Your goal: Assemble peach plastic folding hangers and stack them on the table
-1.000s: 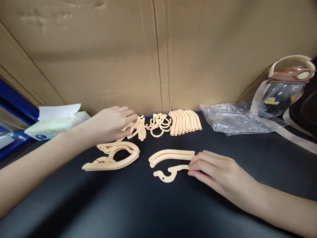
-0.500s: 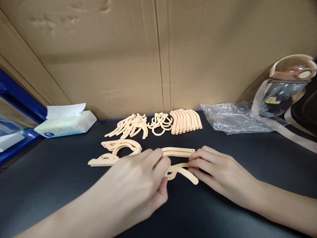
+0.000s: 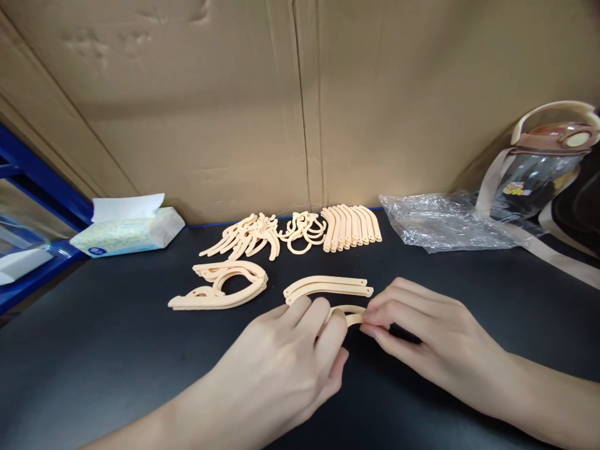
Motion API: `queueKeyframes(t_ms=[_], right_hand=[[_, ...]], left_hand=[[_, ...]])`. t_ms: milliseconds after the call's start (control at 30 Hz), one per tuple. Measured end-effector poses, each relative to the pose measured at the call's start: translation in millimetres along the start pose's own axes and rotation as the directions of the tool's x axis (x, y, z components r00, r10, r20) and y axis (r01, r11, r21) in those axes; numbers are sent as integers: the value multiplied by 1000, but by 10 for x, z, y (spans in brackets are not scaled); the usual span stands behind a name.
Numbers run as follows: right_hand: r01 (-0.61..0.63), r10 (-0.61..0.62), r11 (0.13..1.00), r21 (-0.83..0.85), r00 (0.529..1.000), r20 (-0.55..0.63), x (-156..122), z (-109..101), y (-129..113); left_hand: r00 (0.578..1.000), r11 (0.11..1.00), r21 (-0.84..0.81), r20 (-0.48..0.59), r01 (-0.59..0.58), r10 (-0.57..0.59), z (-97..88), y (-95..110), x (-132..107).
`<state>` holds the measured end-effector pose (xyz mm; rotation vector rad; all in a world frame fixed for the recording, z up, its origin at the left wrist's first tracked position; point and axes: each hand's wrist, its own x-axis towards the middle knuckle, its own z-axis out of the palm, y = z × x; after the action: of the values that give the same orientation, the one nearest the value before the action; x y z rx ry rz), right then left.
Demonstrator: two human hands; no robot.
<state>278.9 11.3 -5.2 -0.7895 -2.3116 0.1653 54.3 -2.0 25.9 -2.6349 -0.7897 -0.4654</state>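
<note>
In the lower middle of the frame, the left hand (image 3: 285,359) is curled over a pair of curved cream pieces (image 3: 352,309), its fingers (image 3: 330,340) bent around them and hiding most of their length. The right hand (image 3: 434,331), right of centre and lower, pinches the same pieces at their right-hand ends between thumb and fingers. The two strips seem to lie one across the other, though the left hand covers too much to tell whether they are joined.

Just above the hands, two slim curved bars (image 3: 328,287) lie side by side on the black bench (image 3: 140,350). Left of these rests a folded cream hanger (image 3: 225,304) with a round opening. Along the back of the bench, near the centre of the frame, sit a heap of hooked pieces (image 3: 255,236), a small tangle of rings (image 3: 305,232) and a neat row of bars (image 3: 351,229).

A tissue pack (image 3: 126,232) stands at left; clear plastic wrapping (image 3: 445,225) and a strapped bottle (image 3: 532,181) occupy the right.
</note>
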Motion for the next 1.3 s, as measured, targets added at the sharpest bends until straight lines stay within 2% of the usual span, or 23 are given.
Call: queueKeyframes(t_ms=[400,633,833,967,1133,1300], right_hand=[[113,-114,985,-133,994,5,32,47,21],[92,-72,975,-204,992,104,25,96,52],[80,-60,972,-219,994,93,24,114,71],[85,-63,966,-246,993,95,23,115,89],[72,-47,967,-244,993,108,36,106,105],[67,-34,965,-254,991,132,35,91,111]], left_hand=[[979,959,-203,-11,196,-202,94,-260,-358],[988,946,-292,-13,141,-151,156,-315,-389],[990,960,-255,-46,115,-131,198,-310,-422],[992,967,-226,-18,114,-121,223,-312,-418],[993,969,-230,-64,85,-102,242,-310,-451],[993,966,-242,-45,91,-105,246,-303,-466]])
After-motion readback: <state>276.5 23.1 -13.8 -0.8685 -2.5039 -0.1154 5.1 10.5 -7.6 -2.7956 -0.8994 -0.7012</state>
